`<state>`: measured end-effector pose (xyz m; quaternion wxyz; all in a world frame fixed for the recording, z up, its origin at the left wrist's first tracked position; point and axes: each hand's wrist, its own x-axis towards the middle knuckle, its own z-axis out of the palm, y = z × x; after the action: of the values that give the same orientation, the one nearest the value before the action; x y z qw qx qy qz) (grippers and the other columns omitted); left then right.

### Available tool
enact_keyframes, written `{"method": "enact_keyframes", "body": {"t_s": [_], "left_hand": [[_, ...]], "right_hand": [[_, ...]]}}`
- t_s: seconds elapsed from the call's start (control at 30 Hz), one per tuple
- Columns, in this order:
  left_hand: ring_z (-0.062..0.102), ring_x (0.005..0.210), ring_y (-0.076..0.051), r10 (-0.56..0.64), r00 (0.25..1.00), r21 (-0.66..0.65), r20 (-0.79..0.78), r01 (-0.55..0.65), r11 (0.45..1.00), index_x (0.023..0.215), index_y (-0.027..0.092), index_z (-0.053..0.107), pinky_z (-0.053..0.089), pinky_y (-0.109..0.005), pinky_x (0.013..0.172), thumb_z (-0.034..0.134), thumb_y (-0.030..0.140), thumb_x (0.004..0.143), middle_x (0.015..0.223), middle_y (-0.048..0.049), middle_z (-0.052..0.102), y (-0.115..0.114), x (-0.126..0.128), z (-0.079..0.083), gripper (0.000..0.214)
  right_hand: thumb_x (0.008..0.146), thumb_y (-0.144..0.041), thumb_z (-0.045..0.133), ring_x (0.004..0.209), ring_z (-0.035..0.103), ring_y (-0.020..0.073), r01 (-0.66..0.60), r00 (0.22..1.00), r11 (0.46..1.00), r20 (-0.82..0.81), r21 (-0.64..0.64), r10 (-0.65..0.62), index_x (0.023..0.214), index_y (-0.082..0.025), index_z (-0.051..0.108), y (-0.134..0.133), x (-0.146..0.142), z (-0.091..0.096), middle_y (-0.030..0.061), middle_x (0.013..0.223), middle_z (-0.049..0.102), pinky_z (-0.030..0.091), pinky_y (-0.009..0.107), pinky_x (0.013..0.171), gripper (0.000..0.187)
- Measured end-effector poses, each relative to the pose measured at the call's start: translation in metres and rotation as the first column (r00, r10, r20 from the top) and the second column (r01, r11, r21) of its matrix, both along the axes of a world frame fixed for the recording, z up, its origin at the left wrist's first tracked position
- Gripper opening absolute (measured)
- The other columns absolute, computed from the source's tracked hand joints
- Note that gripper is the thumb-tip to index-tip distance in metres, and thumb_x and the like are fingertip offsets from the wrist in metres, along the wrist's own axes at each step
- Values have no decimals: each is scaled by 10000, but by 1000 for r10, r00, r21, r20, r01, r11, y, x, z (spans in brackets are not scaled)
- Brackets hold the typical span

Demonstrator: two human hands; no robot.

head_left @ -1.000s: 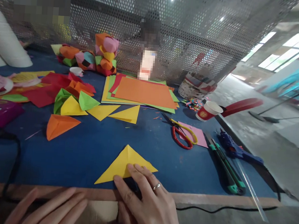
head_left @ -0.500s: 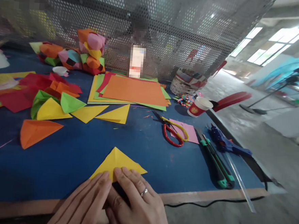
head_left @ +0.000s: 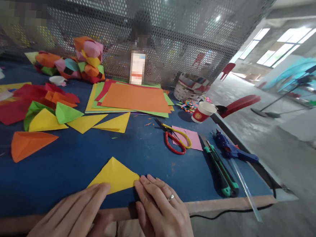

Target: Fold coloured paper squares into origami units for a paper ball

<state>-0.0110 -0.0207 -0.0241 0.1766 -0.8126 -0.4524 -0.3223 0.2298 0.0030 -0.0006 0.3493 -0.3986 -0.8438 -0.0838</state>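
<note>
A folded yellow paper triangle (head_left: 115, 173) lies on the blue tabletop close to the front edge, its peak pointing away from me. My left hand (head_left: 72, 212) rests with stretched fingers on its lower left side; the fingertips press the paper and its left corner is partly covered. At the right corner, the fingertips of my right hand (head_left: 162, 205), which wears a ring, touch the paper with the fingers extended. Neither hand is wrapped around anything. Beyond the triangle lie folded yellow pieces (head_left: 114, 124), a folded orange piece (head_left: 31, 144) and a green piece (head_left: 67, 113).
A stack of coloured paper (head_left: 138, 97) sits at the back. To the right are scissors (head_left: 176, 139), a pink sheet (head_left: 196, 143), a green-black utility knife (head_left: 220, 170), a blue glue gun (head_left: 233, 149), a glue stick (head_left: 246, 189) and a paper cup (head_left: 203, 112). Perforated metal screen (head_left: 108, 14) stands behind.
My right hand has slid rightward from the middle of the lower edge to the paper's right corner. The hands have moved apart, and the view has shifted slightly.
</note>
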Motion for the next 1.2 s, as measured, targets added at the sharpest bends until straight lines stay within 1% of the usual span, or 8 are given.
{"method": "enact_keyframes", "body": {"t_s": [0.17, 0.23, 0.33, 0.47, 0.63, 0.87, 1.0, 1.2], "left_hand": [[700, 1062, -294, 78, 997, -285, 16, -70, 956, 1350, 196, 575, 555, -398, 823, 498, 577, 978, 1210, -107, 707, 51, 0, 33, 537], [680, 1079, -321, 89, 996, -565, 16, -64, 823, 1309, 204, 603, 540, -448, 877, 652, 553, 850, 1199, -107, 695, 70, 1, 46, 579], [679, 995, -276, 67, 998, -681, 2, -48, 731, 1206, 235, 653, 532, -387, 841, 762, 443, 710, 1012, -43, 702, 90, 4, 62, 549], [610, 678, -196, 56, 998, -769, -22, -53, 637, 916, 238, 639, 427, -289, 590, 784, 438, 629, 737, 36, 609, 99, 10, 77, 379], [607, 826, -202, 31, 1000, -786, 1, -18, 619, 787, 233, 526, 430, -297, 708, 745, 346, 627, 882, 11, 628, 97, 14, 81, 294], [651, 872, -233, 19, 1000, -806, 20, 5, 592, 1006, 250, 612, 423, -312, 719, 706, 286, 643, 995, -17, 670, 95, 15, 82, 377], [594, 794, -230, 4, 1000, -822, 22, 16, 569, 692, 232, 552, 344, -297, 646, 742, 271, 565, 814, -7, 614, 101, 19, 90, 233], [520, 632, -153, -20, 974, -900, 227, 217, 377, 656, 228, 509, 359, -263, 573, 705, 405, 601, 670, 35, 572, 117, 18, 92, 270]], "right_hand": [[983, -151, 559, 1005, 764, 215, -7, 998, 1000, -63, -6, 6, 1177, -140, 744, 1, -4, 0, 86, 1104, 796, 649, 328, 891, 268], [983, -142, 555, 1008, 758, 221, -14, 998, 1000, -59, -11, 13, 1200, -145, 730, 1, -5, 0, 90, 1112, 789, 645, 340, 885, 279], [990, -138, 549, 1004, 745, 220, -27, 998, 999, -52, -32, 26, 1195, -152, 721, 1, -5, 1, 96, 1104, 780, 630, 344, 885, 268], [1006, -153, 538, 917, 725, 207, -47, 998, 995, -32, -91, 44, 1124, -181, 728, 5, -4, 8, 84, 1034, 774, 612, 339, 816, 225], [1026, -177, 510, 1057, 699, 226, 122, 991, 983, 76, -141, -112, 1282, -162, 674, 39, 18, 23, 119, 1180, 746, 576, 391, 955, 304], [999, -63, 425, 1216, 638, 302, 490, 866, 830, 262, -267, -427, 1365, -78, 603, 99, 46, 39, 218, 1259, 688, 501, 443, 1023, 407], [959, -35, 471, 1175, 658, 285, 550, 831, 756, 319, -354, -456, 1332, -93, 620, 109, 45, 43, 206, 1228, 695, 485, 371, 988, 405], [933, -75, 540, 1131, 665, 294, 576, 816, 690, 258, -438, -517, 1364, -128, 584, 109, 47, 45, 199, 1239, 680, 462, 348, 928, 436]]}}
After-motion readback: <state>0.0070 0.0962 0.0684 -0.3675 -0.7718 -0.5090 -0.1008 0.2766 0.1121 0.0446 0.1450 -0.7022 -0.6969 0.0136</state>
